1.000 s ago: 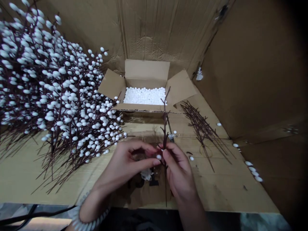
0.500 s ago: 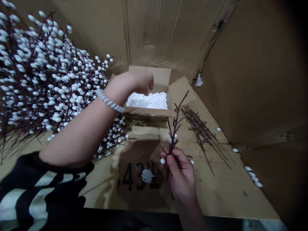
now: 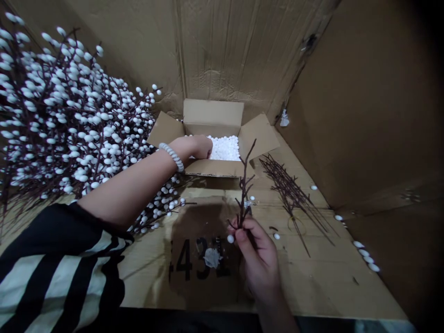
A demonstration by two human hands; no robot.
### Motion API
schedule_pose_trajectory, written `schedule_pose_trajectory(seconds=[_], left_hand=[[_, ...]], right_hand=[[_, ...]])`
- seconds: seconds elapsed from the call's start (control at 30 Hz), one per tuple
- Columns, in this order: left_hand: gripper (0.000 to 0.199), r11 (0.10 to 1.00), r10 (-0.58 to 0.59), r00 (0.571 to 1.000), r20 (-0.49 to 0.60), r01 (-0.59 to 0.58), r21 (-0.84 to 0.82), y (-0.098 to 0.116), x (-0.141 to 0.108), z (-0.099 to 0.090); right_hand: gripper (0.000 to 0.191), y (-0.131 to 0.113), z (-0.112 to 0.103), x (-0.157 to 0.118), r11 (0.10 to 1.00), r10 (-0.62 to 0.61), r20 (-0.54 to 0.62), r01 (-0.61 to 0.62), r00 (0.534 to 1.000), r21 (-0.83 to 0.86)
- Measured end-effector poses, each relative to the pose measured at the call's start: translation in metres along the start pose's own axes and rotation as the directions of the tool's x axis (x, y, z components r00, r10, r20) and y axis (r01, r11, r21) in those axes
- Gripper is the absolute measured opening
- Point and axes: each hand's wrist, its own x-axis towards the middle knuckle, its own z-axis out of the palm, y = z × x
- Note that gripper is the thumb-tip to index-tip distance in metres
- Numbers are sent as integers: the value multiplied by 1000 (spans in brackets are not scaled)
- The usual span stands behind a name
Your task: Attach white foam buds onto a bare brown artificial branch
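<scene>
Pinching a brown twig (image 3: 244, 185), right hand (image 3: 259, 253) sits near printed "43" (image 3: 187, 263) plus an unclear digit (image 3: 224, 269), left hand (image 3: 201, 147) in white beads (image 3: 225, 148), can't tell its grip.

black digits "43" (image 3: 188, 260) on brown cardboard (image 3: 204, 293), next character unclear

The table (image 3: 312, 282) is topped with cardboard. On it stands the open box (image 3: 215, 168). Left of the box lies a heap (image 3: 86, 129) of white-tipped stems; right of it, a bunch (image 3: 289, 185) of bare stems. In front of the box are a panel (image 3: 194, 296) printed with a legible 4 and 3, a whitish scrap (image 3: 212, 258) on it and, rightward, loose balls (image 3: 276, 236), 4 in a row.
</scene>
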Motion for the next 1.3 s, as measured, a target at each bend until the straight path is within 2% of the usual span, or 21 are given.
schedule_pose_trajectory(seconds=[0.17, 0.27, 0.33, 0.43, 0.53, 0.57, 0.6, 0.63, 0.73, 0.8, 0.87, 0.97, 1.13, 1.3], left_hand=[[32, 998, -9, 998, 58, 5, 66, -1, 8, -1], [32, 994, -4, 999, 41, 0, 114, 0, 8, -2], [25, 990, 11, 1000, -12, -9, 144, 2, 6, -7], [11, 983, 62, 984, -169, -31, 179, 11, -9, -25], [18, 977, 149, 931, -334, -86, 197, 24, -44, -41], [16, 970, 220, 877, -428, -148, 193, 28, -59, -42], [14, 955, 291, 830, -476, -226, 191, 32, -75, -39], [12, 940, 341, 784, -519, -292, 177, 35, -91, -33], [11, 868, 438, 698, -566, -492, 65, 39, -132, 3], [11, 829, 460, 714, -528, -558, -32, 38, -148, 32], [10, 809, 450, 739, -502, -576, -122, 35, -155, 59], [12, 778, 438, 764, -475, -587, -226, 31, -156, 83], [19, 675, 362, 771, -524, -604, -423, 29, -156, 94], [15, 492, 169, 861, -480, -496, -715, 32, -158, 102]], right_hand=[[20, -1, 1, 1, 1000, 9, -10, -9, 1000, 3], [20, -2, 1, 1, 1000, 25, -24, -24, 999, 14], [20, -2, 1, 0, 999, 38, -31, -37, 999, 28], [19, 0, 0, -1, 997, 58, -38, -56, 998, 58], [18, 2, -1, -2, 993, 73, -34, -69, 997, 100], [18, 1, -1, -2, 990, 75, -29, -71, 997, 118], [17, 1, -1, -2, 988, 75, -25, -71, 997, 138], [17, -1, -1, -2, 985, 74, -20, -70, 997, 159], [17, -8, 0, 0, 972, 59, -7, -56, 998, 228], [20, -14, 2, 1, 962, 46, 11, -48, 999, 268], [23, -17, 3, 3, 954, 39, 38, -49, 998, 297], [23, -16, 4, 3, 946, 44, 72, -64, 996, 317], [19, -14, 3, 1, 947, 55, 105, -85, 993, 310], [15, -14, 2, 0, 958, 50, 137, -86, 989, 272]])
